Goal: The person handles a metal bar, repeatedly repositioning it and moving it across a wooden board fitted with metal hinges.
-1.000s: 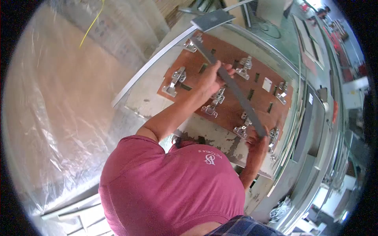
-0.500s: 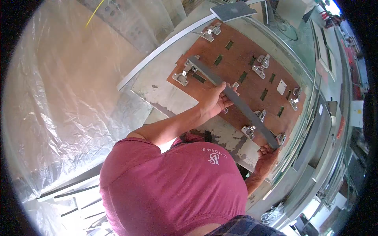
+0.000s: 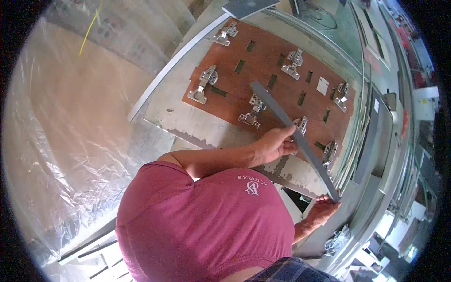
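A long dark grey flat strip (image 3: 300, 145) slants across the near right part of a brown slotted board (image 3: 225, 66). My left hand (image 3: 275, 144) is closed around the strip near its middle, thumb on top. At the strip's lower end, my right hand (image 3: 323, 211) grips it with the fingertips, beyond the board's near edge. Several metal cabinet hinges stand on the board. One hinge (image 3: 253, 111) is close to the strip's upper end, and another hinge (image 3: 300, 126) is partly hidden behind the strip. A further hinge (image 3: 203, 84) sits at the board's left.
A worn pale tabletop (image 3: 164, 115) carries the board, with a light metal bar (image 3: 176, 70) along its left edge. A small white plate (image 3: 322, 85) lies on the board. Clear plastic sheeting (image 3: 80, 131) hangs at left. Long thin strips (image 3: 359, 145) lie at right.
Both hands have carried the strip toward my body and to the right, off the left hinge. The hinge near the middle now shows fully. The whole view has shifted slightly.
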Demonstrator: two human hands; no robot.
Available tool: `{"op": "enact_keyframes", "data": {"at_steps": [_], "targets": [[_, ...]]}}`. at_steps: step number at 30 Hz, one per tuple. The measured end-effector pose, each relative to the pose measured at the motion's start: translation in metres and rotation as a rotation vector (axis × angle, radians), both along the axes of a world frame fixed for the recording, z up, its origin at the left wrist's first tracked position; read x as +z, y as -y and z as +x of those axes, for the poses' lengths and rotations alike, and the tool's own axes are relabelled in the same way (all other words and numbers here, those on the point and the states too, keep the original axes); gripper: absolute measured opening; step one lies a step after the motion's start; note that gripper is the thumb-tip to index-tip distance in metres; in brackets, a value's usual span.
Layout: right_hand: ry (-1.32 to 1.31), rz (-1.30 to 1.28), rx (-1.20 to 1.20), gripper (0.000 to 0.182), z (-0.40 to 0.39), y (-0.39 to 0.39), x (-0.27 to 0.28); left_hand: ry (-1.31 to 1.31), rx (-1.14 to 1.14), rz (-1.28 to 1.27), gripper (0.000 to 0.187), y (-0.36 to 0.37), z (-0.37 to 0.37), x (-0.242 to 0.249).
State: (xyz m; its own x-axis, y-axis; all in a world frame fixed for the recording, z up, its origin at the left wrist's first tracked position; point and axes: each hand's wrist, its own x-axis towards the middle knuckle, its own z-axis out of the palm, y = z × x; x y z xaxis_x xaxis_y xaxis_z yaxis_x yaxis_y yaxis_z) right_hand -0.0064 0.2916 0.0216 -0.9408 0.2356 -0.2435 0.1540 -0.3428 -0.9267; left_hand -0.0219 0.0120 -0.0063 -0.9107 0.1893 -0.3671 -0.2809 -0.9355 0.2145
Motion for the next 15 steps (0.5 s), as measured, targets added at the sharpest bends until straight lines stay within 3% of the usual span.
{"op": "enact_keyframes", "data": {"at_steps": [6, 11, 15], "targets": [[-0.030, -0.024, -0.163, 0.053, 0.024, -0.023, -0.002, 0.047, -0.157, 0.086, 0.024, -0.020, 0.010, -0.020], [-0.105, -0.109, -0.132, 0.054, 0.049, -0.030, -0.002, 0.053, -0.251, 0.051, 0.022, -0.024, 0.004, -0.010], [-0.157, -0.145, -0.372, 0.052, 0.083, -0.045, -0.001, -0.001, -0.396, 0.022, 0.024, -0.050, -0.004, 0.003]]}}
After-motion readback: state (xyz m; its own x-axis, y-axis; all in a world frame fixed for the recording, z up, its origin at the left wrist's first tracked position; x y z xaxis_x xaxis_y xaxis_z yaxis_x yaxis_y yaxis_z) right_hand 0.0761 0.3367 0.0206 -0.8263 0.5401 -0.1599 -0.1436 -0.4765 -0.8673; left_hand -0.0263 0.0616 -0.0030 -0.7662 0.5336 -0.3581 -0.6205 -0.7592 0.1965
